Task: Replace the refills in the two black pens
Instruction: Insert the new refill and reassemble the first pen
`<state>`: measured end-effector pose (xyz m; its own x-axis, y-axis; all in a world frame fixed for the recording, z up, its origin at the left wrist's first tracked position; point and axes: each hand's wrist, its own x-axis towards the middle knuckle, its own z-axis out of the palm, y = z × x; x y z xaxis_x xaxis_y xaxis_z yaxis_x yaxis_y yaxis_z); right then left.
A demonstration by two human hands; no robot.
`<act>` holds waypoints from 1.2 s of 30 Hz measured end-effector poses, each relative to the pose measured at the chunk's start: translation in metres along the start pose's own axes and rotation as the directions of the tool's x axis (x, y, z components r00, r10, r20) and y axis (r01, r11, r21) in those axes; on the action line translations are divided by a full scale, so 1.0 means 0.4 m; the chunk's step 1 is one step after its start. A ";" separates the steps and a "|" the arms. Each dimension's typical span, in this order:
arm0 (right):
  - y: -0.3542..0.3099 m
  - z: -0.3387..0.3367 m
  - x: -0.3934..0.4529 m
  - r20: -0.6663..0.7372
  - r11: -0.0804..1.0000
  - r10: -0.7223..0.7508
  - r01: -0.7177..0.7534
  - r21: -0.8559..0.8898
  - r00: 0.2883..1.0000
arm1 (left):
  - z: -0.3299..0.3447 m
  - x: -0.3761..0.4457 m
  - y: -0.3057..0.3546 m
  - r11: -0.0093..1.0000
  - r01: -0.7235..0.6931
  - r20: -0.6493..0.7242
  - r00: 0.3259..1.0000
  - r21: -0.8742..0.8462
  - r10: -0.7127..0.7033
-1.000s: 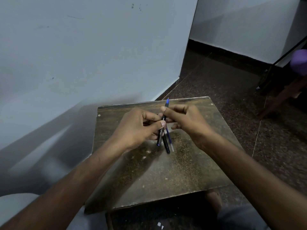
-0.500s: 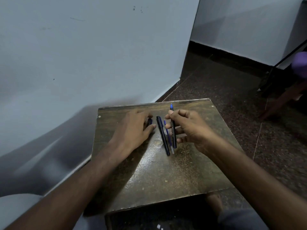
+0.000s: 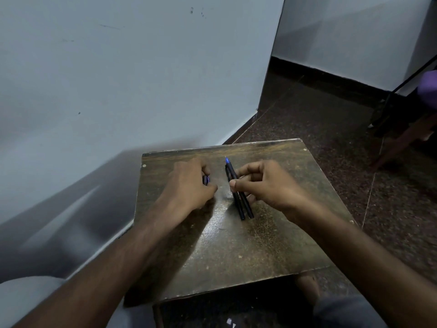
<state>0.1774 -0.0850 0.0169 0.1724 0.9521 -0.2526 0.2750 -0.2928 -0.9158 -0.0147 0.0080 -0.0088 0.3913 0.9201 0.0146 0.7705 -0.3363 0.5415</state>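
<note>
Two black pens lie side by side on the wooden table (image 3: pixel 236 252). The right-hand pen (image 3: pixel 247 205) has a blue tip pointing away from me, and my right hand (image 3: pixel 267 185) pinches its middle between thumb and forefinger. The left-hand pen (image 3: pixel 239 207) rests on the table just beside it, partly hidden behind it. My left hand (image 3: pixel 189 183) sits to the left of both pens, fingers curled around a small dark purplish piece (image 3: pixel 206 179) that looks like a pen cap. No loose refill shows.
The small table stands against a pale wall (image 3: pixel 118 79) on its left. Dark speckled floor (image 3: pixel 331 129) lies to the right and beyond. A wooden chair leg (image 3: pixel 402 140) and a purple object (image 3: pixel 429 84) are at the far right. My knee (image 3: pixel 307 287) shows under the table's front edge.
My left hand let go of the raised pen and moved left onto the small dark piece. My right hand lowered the blue-tipped pen beside the other pen on the table.
</note>
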 end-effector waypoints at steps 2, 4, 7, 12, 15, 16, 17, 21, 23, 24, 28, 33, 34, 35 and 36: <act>0.004 0.004 -0.002 -0.005 0.999 -0.001 0.001 -0.033 1.000 | -0.013 0.009 -0.005 0.990 0.044 -0.002 0.999 -0.134 -0.045; 0.008 0.010 -0.005 -0.009 0.998 -0.002 0.001 -0.060 1.000 | -0.019 0.015 -0.006 0.960 0.076 -0.025 0.996 -0.271 -0.086; 0.014 0.016 -0.005 -0.032 0.994 -0.020 0.016 -0.112 0.999 | -0.019 0.024 0.001 0.795 0.138 -0.007 0.984 -0.591 -0.177; 0.011 0.023 -0.006 0.006 0.985 -0.009 0.010 -0.170 1.000 | -0.034 0.027 0.016 0.562 0.181 0.061 0.972 -0.807 -0.227; 0.011 0.027 -0.008 0.000 0.984 -0.008 0.008 -0.180 1.000 | -0.035 0.023 0.019 0.569 0.185 0.063 0.972 -0.801 -0.227; 0.011 0.027 -0.008 -0.002 0.984 -0.009 0.009 -0.181 1.000 | -0.034 0.020 0.020 0.573 0.189 0.068 0.972 -0.797 -0.225; 0.010 0.026 -0.008 -0.004 0.983 -0.011 0.011 -0.181 1.000 | -0.033 0.017 0.022 0.574 0.191 0.075 0.973 -0.796 -0.220; 0.011 0.025 -0.006 -0.024 0.983 -0.023 0.018 -0.181 0.999 | -0.026 0.002 0.031 0.617 0.175 0.083 0.981 -0.767 -0.174; 0.014 0.029 -0.004 -0.038 0.983 -0.030 0.023 -0.180 0.999 | -0.021 -0.008 0.036 0.674 0.136 0.046 0.988 -0.726 -0.150; 0.016 0.030 -0.004 -0.047 0.986 -0.032 0.024 -0.166 0.998 | -0.019 -0.014 0.039 0.692 0.112 0.017 0.990 -0.713 -0.142; 0.023 0.034 -0.003 -0.088 0.999 -0.024 0.021 -0.043 0.996 | -0.008 -0.029 0.056 0.717 0.051 -0.051 0.991 -0.695 -0.120; 0.029 0.052 -0.008 -0.122 0.996 0.010 0.000 0.084 0.992 | -0.013 -0.032 0.063 0.717 0.039 -0.069 0.990 -0.696 -0.120; 0.030 0.056 -0.009 -0.129 0.996 0.013 -0.002 0.089 0.992 | -0.013 -0.032 0.062 0.726 0.033 -0.075 0.990 -0.687 -0.117; 0.031 0.059 -0.010 -0.136 0.996 0.011 0.000 0.087 0.991 | -0.012 -0.033 0.061 0.736 0.028 -0.085 0.990 -0.676 -0.115; 0.032 0.061 -0.011 -0.146 0.997 0.005 0.006 0.079 0.989 | -0.010 -0.034 0.061 0.749 0.023 -0.095 0.989 -0.662 -0.115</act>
<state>0.1569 -0.0906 -0.0014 0.3100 0.9274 -0.2093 0.2002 -0.2789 -0.9392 -0.0036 -0.0120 0.0076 0.2506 0.9676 0.0320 0.2527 -0.0973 0.9626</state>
